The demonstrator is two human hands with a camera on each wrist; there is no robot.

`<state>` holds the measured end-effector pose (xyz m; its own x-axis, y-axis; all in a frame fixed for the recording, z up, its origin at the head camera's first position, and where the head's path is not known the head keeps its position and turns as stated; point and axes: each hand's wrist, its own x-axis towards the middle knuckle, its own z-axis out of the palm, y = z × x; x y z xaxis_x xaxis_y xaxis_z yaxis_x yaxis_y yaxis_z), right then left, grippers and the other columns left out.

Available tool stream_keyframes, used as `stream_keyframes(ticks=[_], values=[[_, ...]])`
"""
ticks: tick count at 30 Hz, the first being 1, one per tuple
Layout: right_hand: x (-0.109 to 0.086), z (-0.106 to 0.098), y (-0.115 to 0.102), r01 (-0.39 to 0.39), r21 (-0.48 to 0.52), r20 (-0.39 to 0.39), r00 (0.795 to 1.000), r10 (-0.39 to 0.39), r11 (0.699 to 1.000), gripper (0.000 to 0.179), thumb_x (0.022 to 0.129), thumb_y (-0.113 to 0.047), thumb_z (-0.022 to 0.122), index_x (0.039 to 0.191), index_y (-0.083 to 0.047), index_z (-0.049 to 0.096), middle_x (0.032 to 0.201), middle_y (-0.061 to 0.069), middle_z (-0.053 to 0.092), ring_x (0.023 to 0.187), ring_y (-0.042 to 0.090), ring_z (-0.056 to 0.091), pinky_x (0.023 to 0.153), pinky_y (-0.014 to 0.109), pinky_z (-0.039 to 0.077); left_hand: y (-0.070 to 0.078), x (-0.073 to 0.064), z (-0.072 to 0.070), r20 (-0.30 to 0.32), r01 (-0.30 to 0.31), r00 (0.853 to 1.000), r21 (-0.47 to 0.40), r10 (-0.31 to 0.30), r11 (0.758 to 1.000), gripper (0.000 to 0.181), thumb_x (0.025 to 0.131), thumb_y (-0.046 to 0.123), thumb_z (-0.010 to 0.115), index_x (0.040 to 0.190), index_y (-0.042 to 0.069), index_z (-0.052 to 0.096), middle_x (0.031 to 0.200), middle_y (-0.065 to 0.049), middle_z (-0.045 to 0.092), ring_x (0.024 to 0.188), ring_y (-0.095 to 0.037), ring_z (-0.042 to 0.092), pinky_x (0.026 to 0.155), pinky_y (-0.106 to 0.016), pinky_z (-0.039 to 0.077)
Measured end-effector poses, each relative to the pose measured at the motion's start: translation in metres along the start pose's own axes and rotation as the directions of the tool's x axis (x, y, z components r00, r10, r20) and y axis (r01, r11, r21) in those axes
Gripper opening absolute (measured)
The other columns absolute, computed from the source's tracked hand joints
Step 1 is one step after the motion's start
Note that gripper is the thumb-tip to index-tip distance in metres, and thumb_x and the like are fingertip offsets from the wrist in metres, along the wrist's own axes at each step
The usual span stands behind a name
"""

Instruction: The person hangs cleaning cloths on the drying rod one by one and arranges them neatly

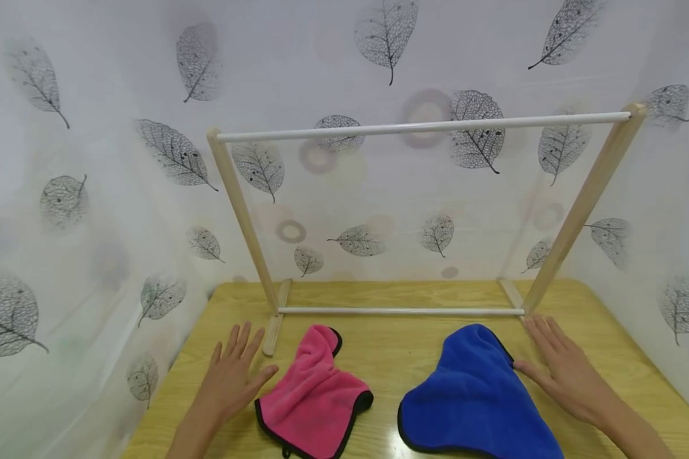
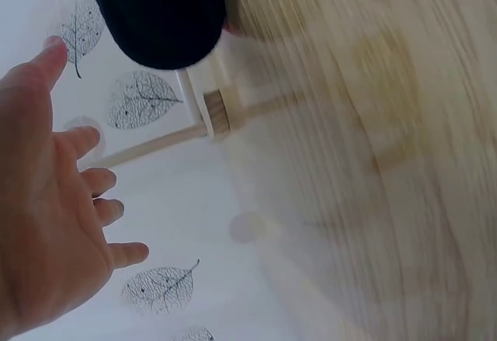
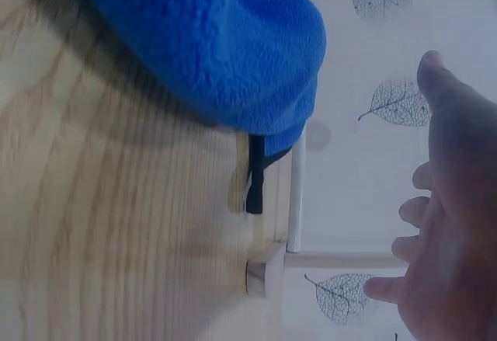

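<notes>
On the wooden table lies a crumpled pink towel [image 1: 315, 398] with black edging; my left hand [image 1: 229, 376] is just left of it, palm down with straight, spread fingers. A larger blue towel [image 1: 476, 395], also black-edged, lies to the right. Beside its right edge is my right hand [image 1: 568, 376], fingers straight and thumb close to the cloth; whether they touch I cannot tell. In the left wrist view the left hand [image 2: 58, 201] holds nothing. The right wrist view shows the right hand [image 3: 454, 209] holding nothing near the blue towel [image 3: 225, 46] and its black strap [image 3: 255, 178].
Behind the towels stands a wooden rack with a white top rod [image 1: 424, 127], a white lower rod [image 1: 401, 311] and two upright posts [image 1: 243, 223]. Its feet [image 1: 274, 331] rest on the table [image 1: 378, 293]. A leaf-printed curtain [image 1: 344, 57] surrounds the back and sides.
</notes>
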<state>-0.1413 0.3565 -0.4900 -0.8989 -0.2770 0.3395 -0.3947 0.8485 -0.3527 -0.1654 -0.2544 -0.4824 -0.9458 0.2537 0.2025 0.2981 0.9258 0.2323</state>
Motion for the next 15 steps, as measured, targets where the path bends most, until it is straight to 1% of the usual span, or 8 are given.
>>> stream_keyframes(ticks=[4,7,9,10,12,13,15], values=[[0.004,0.003,-0.006,0.002,0.013,0.016,1.000,-0.002,1.000,0.086,0.102,-0.030,0.066,0.166,-0.006,0.015,0.170,0.021,0.011,0.158,0.031,-0.005,0.121,0.066,0.002,0.011,0.005,0.002,-0.027,-0.042,0.999,-0.009,0.042,0.999,0.079,0.101,0.056,0.058,0.159,0.007,0.039,0.166,-0.022,0.024,0.153,-0.045,0.016,0.115,-0.072,0.020],[0.006,0.005,-0.013,-0.004,0.022,0.041,0.999,0.003,1.000,0.085,0.102,-0.031,0.066,0.164,-0.002,0.017,0.169,0.024,0.014,0.158,0.032,-0.004,0.117,0.072,0.009,0.018,0.009,0.005,-0.025,-0.065,0.998,-0.009,0.065,0.998,0.077,0.101,0.054,0.058,0.160,0.008,0.038,0.167,-0.021,0.025,0.154,-0.044,0.016,0.117,-0.071,0.019],[0.009,0.006,-0.018,-0.010,0.032,0.058,0.998,0.008,0.999,0.084,0.102,-0.033,0.066,0.164,-0.001,0.018,0.168,0.027,0.016,0.158,0.034,-0.003,0.115,0.073,0.013,0.022,0.010,0.007,-0.021,-0.079,0.997,-0.009,0.079,0.997,0.076,0.102,0.053,0.057,0.160,0.008,0.038,0.167,-0.021,0.025,0.154,-0.044,0.017,0.117,-0.070,0.020],[0.011,0.007,-0.020,-0.008,0.033,0.063,0.998,0.006,0.999,0.083,0.102,-0.033,0.066,0.163,0.000,0.020,0.167,0.028,0.018,0.157,0.036,-0.001,0.116,0.072,0.014,0.024,0.010,0.009,-0.019,-0.087,0.996,-0.009,0.086,0.996,0.076,0.102,0.053,0.057,0.160,0.009,0.038,0.167,-0.020,0.025,0.154,-0.043,0.017,0.117,-0.069,0.020],[0.014,0.009,-0.026,0.000,0.038,0.070,0.998,-0.003,0.999,0.083,0.102,-0.034,0.066,0.162,0.002,0.022,0.165,0.030,0.021,0.157,0.039,0.003,0.120,0.066,0.012,0.028,0.012,0.012,-0.021,-0.104,0.994,-0.013,0.104,0.995,0.075,0.102,0.052,0.058,0.160,0.009,0.038,0.167,-0.020,0.026,0.153,-0.043,0.019,0.117,-0.070,0.022],[0.016,0.011,-0.030,0.007,0.040,0.069,0.998,-0.010,0.999,0.082,0.101,-0.034,0.067,0.162,0.002,0.024,0.164,0.031,0.023,0.156,0.040,0.005,0.123,0.061,0.009,0.029,0.012,0.013,-0.021,-0.113,0.993,-0.015,0.112,0.994,0.075,0.102,0.053,0.058,0.160,0.009,0.039,0.167,-0.020,0.026,0.153,-0.043,0.020,0.116,-0.070,0.022],[0.018,0.015,-0.036,0.024,0.041,0.064,0.998,-0.026,0.999,0.081,0.101,-0.034,0.068,0.160,0.003,0.027,0.162,0.033,0.026,0.155,0.043,0.010,0.126,0.047,0.002,0.033,0.013,0.016,-0.020,-0.130,0.991,-0.011,0.129,0.992,0.076,0.101,0.054,0.058,0.159,0.009,0.040,0.167,-0.019,0.026,0.153,-0.044,0.021,0.116,-0.070,0.023]])
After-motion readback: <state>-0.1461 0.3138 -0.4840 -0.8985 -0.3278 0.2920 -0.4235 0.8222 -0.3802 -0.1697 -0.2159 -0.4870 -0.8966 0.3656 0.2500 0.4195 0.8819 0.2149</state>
